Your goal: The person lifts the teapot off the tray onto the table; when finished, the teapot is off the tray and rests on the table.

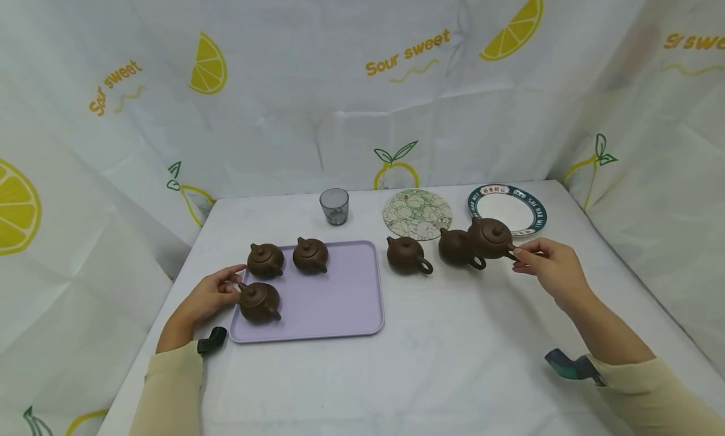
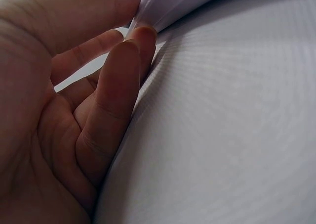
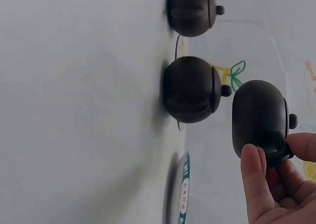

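My right hand (image 1: 552, 267) pinches the handle of a dark brown teapot (image 1: 488, 238), held up off the table, as the right wrist view shows. Behind it and to its left, a second teapot (image 1: 453, 247) is partly covered in the head view. Another teapot (image 1: 405, 255) stands further left. On the lavender tray (image 1: 331, 304) sit three more: one teapot (image 1: 265, 260) at the back left, one (image 1: 310, 255) beside it, one (image 1: 258, 302) at the front left. My left hand (image 1: 209, 299) holds the tray's left edge between thumb and fingers (image 2: 116, 85).
At the back stand a grey glass cup (image 1: 335, 207), a round green-patterned mat (image 1: 418, 214) and a white plate with a dark green rim (image 1: 535, 209). A white cloth covers the table (image 1: 430, 367), and printed curtains hang behind and at both sides.
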`<act>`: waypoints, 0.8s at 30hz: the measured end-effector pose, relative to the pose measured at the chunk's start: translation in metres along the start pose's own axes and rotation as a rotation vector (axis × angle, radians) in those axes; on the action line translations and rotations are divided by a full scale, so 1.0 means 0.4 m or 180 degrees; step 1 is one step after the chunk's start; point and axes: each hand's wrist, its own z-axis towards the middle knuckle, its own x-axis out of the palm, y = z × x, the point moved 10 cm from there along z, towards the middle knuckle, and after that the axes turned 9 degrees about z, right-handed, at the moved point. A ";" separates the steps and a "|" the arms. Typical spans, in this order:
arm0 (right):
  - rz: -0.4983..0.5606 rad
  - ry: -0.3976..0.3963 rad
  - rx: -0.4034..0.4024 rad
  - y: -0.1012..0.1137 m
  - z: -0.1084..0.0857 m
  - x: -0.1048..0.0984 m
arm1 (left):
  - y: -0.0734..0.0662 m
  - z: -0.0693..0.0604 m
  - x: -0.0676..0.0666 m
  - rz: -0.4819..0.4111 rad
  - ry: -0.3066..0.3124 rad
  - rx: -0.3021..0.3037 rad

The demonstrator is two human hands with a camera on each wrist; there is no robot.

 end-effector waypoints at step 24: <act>-0.0110 -0.0074 0.0508 -0.183 0.035 -0.087 | 0.002 0.002 0.002 -0.0012 -0.0014 0.0065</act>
